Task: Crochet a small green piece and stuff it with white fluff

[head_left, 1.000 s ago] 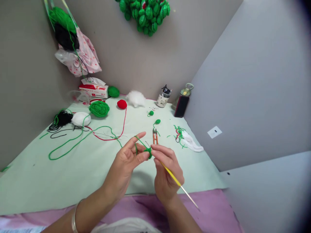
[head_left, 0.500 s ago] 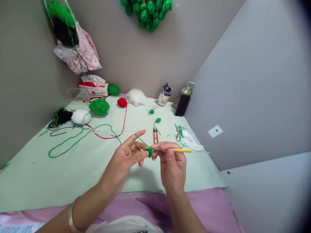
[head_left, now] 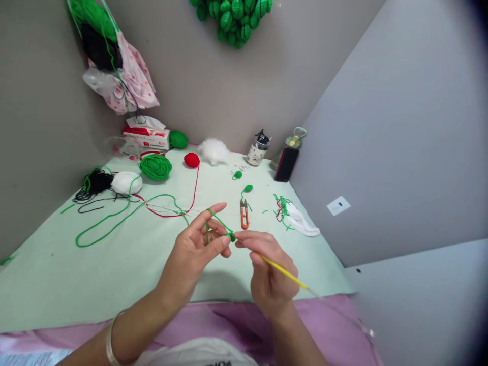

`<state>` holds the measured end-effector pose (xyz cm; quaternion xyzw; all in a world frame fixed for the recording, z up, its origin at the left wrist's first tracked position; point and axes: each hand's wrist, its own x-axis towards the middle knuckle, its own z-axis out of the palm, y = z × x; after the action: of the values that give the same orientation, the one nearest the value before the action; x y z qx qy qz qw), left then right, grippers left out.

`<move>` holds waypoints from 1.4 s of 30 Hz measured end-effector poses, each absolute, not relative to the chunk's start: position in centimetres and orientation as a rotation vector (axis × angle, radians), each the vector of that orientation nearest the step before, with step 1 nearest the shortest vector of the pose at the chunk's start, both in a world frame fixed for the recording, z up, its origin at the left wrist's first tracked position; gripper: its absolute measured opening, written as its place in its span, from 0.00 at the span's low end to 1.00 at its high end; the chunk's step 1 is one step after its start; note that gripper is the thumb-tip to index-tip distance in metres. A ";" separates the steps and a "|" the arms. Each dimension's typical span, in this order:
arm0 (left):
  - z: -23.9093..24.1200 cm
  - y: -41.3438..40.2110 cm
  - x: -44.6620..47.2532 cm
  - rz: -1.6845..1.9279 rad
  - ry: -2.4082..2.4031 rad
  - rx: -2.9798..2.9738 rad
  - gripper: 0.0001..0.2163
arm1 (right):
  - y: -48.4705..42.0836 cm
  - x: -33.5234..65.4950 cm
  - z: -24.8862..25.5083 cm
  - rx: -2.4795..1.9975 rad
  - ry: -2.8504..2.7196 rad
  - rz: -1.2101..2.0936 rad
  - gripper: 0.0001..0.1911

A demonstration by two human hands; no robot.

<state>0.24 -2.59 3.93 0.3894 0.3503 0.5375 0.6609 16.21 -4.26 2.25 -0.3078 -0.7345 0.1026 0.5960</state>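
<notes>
Between the thumb and fingers of my left hand (head_left: 198, 241) is pinched a small green crochet piece (head_left: 233, 237). Green yarn (head_left: 219, 219) runs from it up over my raised left index finger and back to the table. My right hand (head_left: 272, 272) grips a yellow-handled crochet hook (head_left: 284, 271), its tip at the green piece and its handle slanting down to the right. The hook's very tip is hidden by my fingers. Just beyond my hands lie orange thread snips (head_left: 244, 214).
Behind are a green yarn ball (head_left: 155, 167), a red yarn ball (head_left: 191, 160), white stuffing (head_left: 213, 151) and a tissue box (head_left: 147, 137). Two small green pieces (head_left: 248, 188) lie beyond the snips. Yarn scraps (head_left: 282, 207) sit right, near a phone (head_left: 286, 164) and a jar (head_left: 257, 152).
The crochet hook has swung from nearly level to a slant, its handle end dropping toward me. My right hand has turned with it, and the snips show more fully.
</notes>
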 end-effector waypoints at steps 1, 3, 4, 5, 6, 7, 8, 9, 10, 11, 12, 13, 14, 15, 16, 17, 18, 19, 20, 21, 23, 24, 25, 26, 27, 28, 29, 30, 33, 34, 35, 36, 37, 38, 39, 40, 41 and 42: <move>3.8 -2.7 0.4 1.227 0.795 0.885 0.26 | -4.3 16.1 2.1 -0.715 -1.741 0.168 0.19; 3.6 -2.8 0.6 1.244 0.783 0.878 0.27 | -4.3 16.0 1.7 -0.766 -1.810 -0.004 0.21; 3.6 -2.8 0.6 1.248 0.767 0.866 0.28 | -4.2 15.9 1.4 -0.803 -1.837 -0.106 0.21; 3.5 -2.8 0.7 1.239 0.745 0.841 0.28 | -4.2 15.9 1.2 -0.842 -1.852 -0.201 0.21; 3.5 -2.8 0.6 1.207 0.715 0.802 0.28 | -4.1 15.8 1.0 -0.869 -1.859 -0.276 0.22; 3.5 -2.6 0.6 1.154 0.680 0.752 0.28 | -4.0 15.8 0.8 -0.878 -1.847 -0.311 0.22; 3.5 -2.5 0.4 1.094 0.645 0.695 0.27 | -3.9 15.7 0.7 -0.872 -1.825 -0.288 0.21; 3.6 -2.3 0.3 1.038 0.616 0.641 0.25 | -3.9 15.7 0.8 -0.866 -1.783 -0.205 0.20; 3.7 -2.1 0.1 1.001 0.599 0.595 0.23 | -3.8 15.6 0.9 -0.862 -1.717 -0.078 0.19; 3.8 -1.9 0.0 0.989 0.593 0.567 0.22 | -3.8 15.6 1.1 -0.857 -1.629 0.074 0.16; 3.8 -1.7 -0.1 1.005 0.598 0.559 0.21 | -3.7 15.5 1.4 -0.852 -1.526 0.234 0.14; 3.9 -1.6 -0.2 1.031 0.612 0.567 0.21 | -3.6 15.4 1.7 -0.847 -1.423 0.380 0.12; 4.0 -1.6 -0.2 1.055 0.625 0.590 0.22 | -3.5 15.3 1.9 -0.836 -1.342 0.495 0.11; 4.0 -1.6 -0.2 1.069 0.638 0.621 0.22 | -3.4 15.2 2.1 -0.825 -1.289 0.575 0.10; 4.1 -1.7 -0.1 1.078 0.649 0.652 0.22 | -3.3 15.0 2.2 -0.816 -1.268 0.626 0.10; 4.0 -1.8 0.0 1.081 0.659 0.681 0.22 | -3.2 14.9 2.2 -0.815 -1.268 0.650 0.09; 4.0 -1.9 0.1 1.083 0.671 0.705 0.21 | -3.1 14.8 2.2 -0.821 -1.279 0.656 0.09; 3.9 -2.0 0.2 1.088 0.688 0.723 0.20 | -3.1 14.7 2.2 -0.834 -1.292 0.653 0.09; 3.8 -2.1 0.3 1.101 0.707 0.737 0.19 | -3.1 14.7 2.1 -0.853 -1.302 0.642 0.09; 3.7 -2.2 0.4 1.118 0.727 0.747 0.19 | -3.2 14.7 1.9 -0.873 -1.318 0.617 0.10; 3.5 -2.3 0.7 1.149 0.753 0.748 0.21 | -3.4 14.7 1.4 -0.913 -1.410 0.481 0.12; 3.4 -2.3 0.8 1.151 0.751 0.735 0.22 | -3.5 14.7 1.1 -0.923 -1.483 0.360 0.13; 3.3 -2.3 0.8 1.132 0.733 0.710 0.22 | -3.6 14.8 0.8 -0.924 -1.558 0.228 0.15; 3.3 -2.2 0.8 1.097 0.706 0.674 0.22 | -3.6 14.9 0.6 -0.911 -1.620 0.112 0.18; 3.3 -2.0 0.8 1.057 0.679 0.630 0.22 | -3.6 15.0 0.5 -0.897 -1.645 0.038 0.19; 3.2 -1.8 0.7 1.022 0.652 0.584 0.20 | -3.5 15.2 0.5 -0.896 -1.632 0.053 0.19; 3.2 -1.6 0.5 0.998 0.630 0.542 0.18 | -3.5 15.3 0.7 -0.898 -1.575 0.135 0.17; 3.3 -1.4 0.4 0.991 0.616 0.511 0.16 | -3.3 15.4 0.9 -0.913 -1.478 0.260 0.15; 3.4 -1.1 0.1 1.035 0.610 0.521 0.14 | -2.8 15.4 1.5 -0.861 -1.214 0.647 0.11; 3.4 -1.2 0.1 1.050 0.616 0.555 0.14 | -2.7 15.4 1.7 -0.833 -1.188 0.725 0.10; 3.4 -1.3 0.2 1.067 0.627 0.592 0.13 | -2.6 15.3 1.7 -0.818 -1.196 0.768 0.10; 3.4 -1.4 0.3 1.081 0.642 0.624 0.13 | -2.5 15.2 1.7 -0.819 -1.219 0.780 0.09; 3.4 -1.6 0.3 1.091 0.658 0.646 0.14 | -2.5 15.2 1.6 -0.831 -1.242 0.771 0.09; 3.3 -1.7 0.4 1.098 0.674 0.656 0.14 | -2.5 15.1 1.5 -0.847 -1.257 0.756 0.09; 3.3 -1.8 0.4 1.099 0.687 0.655 0.15 | -2.5 15.1 1.4 -0.860 -1.260 0.744 0.09; 3.3 -1.8 0.4 1.093 0.695 0.646 0.16 | -2.5 15.1 1.3 -0.863 -1.254 0.740 0.09; 3.3 -1.8 0.4 1.082 0.696 0.634 0.17 | -2.5 15.1 1.3 -0.860 -1.248 0.744 0.09; 3.2 -1.7 0.3 1.070 0.692 0.620 0.17 | -2.6 15.2 1.2 -0.854 -1.245 0.752 0.10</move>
<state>0.35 -1.74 3.25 0.2847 0.3176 0.4914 0.7593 15.18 -2.55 1.22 -0.3781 -0.5513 0.3331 0.6649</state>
